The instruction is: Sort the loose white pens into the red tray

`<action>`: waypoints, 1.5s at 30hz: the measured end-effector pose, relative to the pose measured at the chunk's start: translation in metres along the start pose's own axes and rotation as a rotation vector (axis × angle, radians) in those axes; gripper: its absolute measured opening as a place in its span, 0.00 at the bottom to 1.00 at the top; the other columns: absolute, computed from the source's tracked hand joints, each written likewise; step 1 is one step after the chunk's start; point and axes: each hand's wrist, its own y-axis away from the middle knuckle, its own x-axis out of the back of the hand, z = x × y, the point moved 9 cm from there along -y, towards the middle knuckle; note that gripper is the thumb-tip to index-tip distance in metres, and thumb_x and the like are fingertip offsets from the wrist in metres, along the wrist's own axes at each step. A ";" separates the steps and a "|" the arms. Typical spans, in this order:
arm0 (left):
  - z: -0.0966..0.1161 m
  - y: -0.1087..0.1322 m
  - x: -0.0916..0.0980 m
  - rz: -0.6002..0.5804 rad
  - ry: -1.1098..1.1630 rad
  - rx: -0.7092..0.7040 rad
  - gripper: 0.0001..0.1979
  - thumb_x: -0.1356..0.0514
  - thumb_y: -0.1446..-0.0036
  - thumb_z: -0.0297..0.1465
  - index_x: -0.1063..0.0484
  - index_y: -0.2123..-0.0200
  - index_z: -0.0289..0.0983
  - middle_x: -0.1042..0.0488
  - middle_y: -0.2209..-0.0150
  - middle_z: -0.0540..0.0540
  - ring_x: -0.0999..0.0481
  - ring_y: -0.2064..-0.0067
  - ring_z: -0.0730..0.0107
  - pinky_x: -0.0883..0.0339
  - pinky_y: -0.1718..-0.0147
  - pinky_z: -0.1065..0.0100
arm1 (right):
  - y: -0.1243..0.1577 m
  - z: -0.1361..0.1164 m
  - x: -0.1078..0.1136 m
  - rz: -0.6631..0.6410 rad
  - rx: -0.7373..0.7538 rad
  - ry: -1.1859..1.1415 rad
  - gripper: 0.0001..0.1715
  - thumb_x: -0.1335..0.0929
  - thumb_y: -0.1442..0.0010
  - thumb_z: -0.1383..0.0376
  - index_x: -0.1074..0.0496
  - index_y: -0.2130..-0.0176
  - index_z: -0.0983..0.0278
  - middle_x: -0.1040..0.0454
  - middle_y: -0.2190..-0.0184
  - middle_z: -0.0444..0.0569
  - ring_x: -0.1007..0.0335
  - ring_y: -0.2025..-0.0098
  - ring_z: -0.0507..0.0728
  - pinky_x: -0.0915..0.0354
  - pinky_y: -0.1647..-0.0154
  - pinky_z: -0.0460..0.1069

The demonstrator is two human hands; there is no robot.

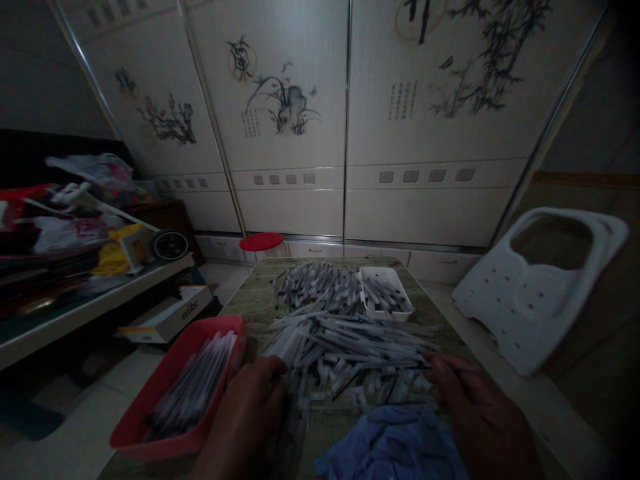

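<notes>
My left hand (255,403) is closed around a bunch of whitish, translucent pen tubes (289,343) that fan out beyond the fingers. Across the pile, my right hand (475,407) pinches its thumb and finger together; the dim light hides what is in them. Between both hands lies a loose heap of thin pen tubes (360,337), some with dark ends, and small clear caps (357,397) lie along its near side. A blue cloth (395,447) is crumpled at the near edge, beside my right hand.
A red plastic bin (125,427) with more tubes stands left of my left hand. Behind the heap are another pile (320,283) and a white tray (387,315) of tubes. A red stool (261,241), a white folding chair (540,287) and a cluttered bench (150,270) surround the table.
</notes>
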 end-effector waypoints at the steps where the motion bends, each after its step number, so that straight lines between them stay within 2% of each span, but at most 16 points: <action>1: 0.000 0.001 0.001 0.002 -0.011 0.001 0.14 0.46 0.38 0.26 0.22 0.55 0.39 0.18 0.56 0.42 0.21 0.52 0.58 0.34 0.55 0.63 | 0.000 0.000 -0.001 0.001 0.001 0.000 0.29 0.34 0.38 0.42 0.18 0.53 0.59 0.16 0.58 0.49 0.20 0.56 0.63 0.27 0.50 0.54; 6: -0.002 0.004 0.005 -0.003 -0.037 0.007 0.12 0.45 0.39 0.25 0.23 0.59 0.39 0.19 0.58 0.44 0.22 0.54 0.60 0.36 0.56 0.64 | 0.000 -0.002 -0.005 -0.013 0.036 0.012 0.28 0.34 0.37 0.43 0.19 0.51 0.57 0.16 0.54 0.48 0.20 0.54 0.63 0.26 0.53 0.53; 11: -0.004 0.004 0.001 -0.010 -0.055 -0.007 0.09 0.45 0.37 0.27 0.24 0.62 0.39 0.20 0.61 0.44 0.23 0.57 0.60 0.38 0.60 0.65 | -0.001 -0.003 -0.005 -0.018 0.058 0.032 0.28 0.34 0.37 0.43 0.18 0.51 0.56 0.15 0.56 0.48 0.19 0.55 0.63 0.24 0.60 0.52; 17: -0.003 0.002 -0.005 0.034 -0.122 0.001 0.09 0.46 0.36 0.28 0.25 0.65 0.39 0.22 0.61 0.44 0.24 0.57 0.59 0.38 0.61 0.64 | -0.002 0.002 -0.009 -0.043 0.043 0.014 0.27 0.34 0.36 0.42 0.18 0.51 0.55 0.16 0.52 0.48 0.20 0.49 0.64 0.26 0.48 0.56; 22: 0.005 -0.002 -0.010 0.061 -0.157 -0.015 0.10 0.45 0.36 0.28 0.23 0.61 0.40 0.22 0.59 0.43 0.26 0.54 0.57 0.38 0.55 0.61 | -0.002 0.001 -0.007 -0.036 0.041 0.033 0.26 0.34 0.37 0.43 0.18 0.52 0.55 0.16 0.51 0.46 0.21 0.49 0.64 0.28 0.44 0.55; 24: 0.008 -0.003 -0.010 0.074 -0.182 -0.021 0.11 0.45 0.36 0.27 0.22 0.60 0.41 0.22 0.58 0.43 0.26 0.53 0.56 0.39 0.53 0.60 | -0.002 -0.001 -0.005 -0.023 0.050 0.048 0.26 0.34 0.37 0.44 0.18 0.52 0.55 0.16 0.53 0.46 0.20 0.51 0.63 0.27 0.47 0.54; 28: 0.014 -0.005 -0.007 0.155 -0.201 -0.019 0.11 0.44 0.36 0.29 0.22 0.56 0.41 0.23 0.54 0.42 0.27 0.51 0.53 0.39 0.50 0.56 | -0.002 -0.003 -0.001 0.009 0.068 0.062 0.27 0.34 0.38 0.43 0.17 0.54 0.55 0.15 0.57 0.46 0.19 0.58 0.62 0.24 0.60 0.51; 30: 0.016 -0.005 -0.007 0.200 -0.213 -0.032 0.12 0.44 0.35 0.30 0.22 0.53 0.41 0.23 0.52 0.42 0.28 0.49 0.52 0.39 0.49 0.56 | -0.003 -0.004 0.000 0.013 0.081 0.066 0.26 0.34 0.38 0.43 0.17 0.55 0.56 0.14 0.58 0.47 0.18 0.60 0.62 0.24 0.62 0.50; 35: 0.017 -0.011 -0.017 0.213 -0.270 -0.028 0.11 0.42 0.35 0.34 0.21 0.55 0.41 0.24 0.47 0.41 0.30 0.44 0.51 0.39 0.47 0.56 | -0.004 0.003 -0.003 -0.008 0.029 0.036 0.27 0.33 0.38 0.43 0.17 0.53 0.56 0.15 0.55 0.47 0.18 0.57 0.62 0.24 0.60 0.50; 38: 0.016 -0.013 -0.018 0.216 -0.278 -0.013 0.11 0.42 0.35 0.33 0.20 0.57 0.41 0.24 0.46 0.41 0.31 0.43 0.50 0.38 0.47 0.55 | -0.002 0.007 -0.004 -0.021 0.020 0.007 0.27 0.33 0.39 0.43 0.17 0.53 0.56 0.16 0.53 0.47 0.20 0.53 0.63 0.25 0.54 0.52; 41: 0.018 -0.012 -0.014 0.214 -0.270 -0.005 0.11 0.43 0.35 0.31 0.19 0.58 0.41 0.23 0.46 0.42 0.31 0.43 0.50 0.38 0.48 0.54 | -0.001 0.006 -0.001 -0.016 0.019 -0.003 0.27 0.33 0.38 0.43 0.18 0.54 0.56 0.16 0.54 0.47 0.21 0.51 0.63 0.28 0.47 0.54; 45: 0.022 -0.005 -0.001 0.242 -0.249 -0.001 0.10 0.43 0.36 0.32 0.20 0.59 0.42 0.21 0.48 0.43 0.30 0.43 0.49 0.38 0.49 0.52 | -0.002 0.002 -0.001 -0.019 0.025 0.018 0.28 0.33 0.38 0.42 0.18 0.53 0.56 0.16 0.54 0.47 0.20 0.53 0.63 0.28 0.46 0.53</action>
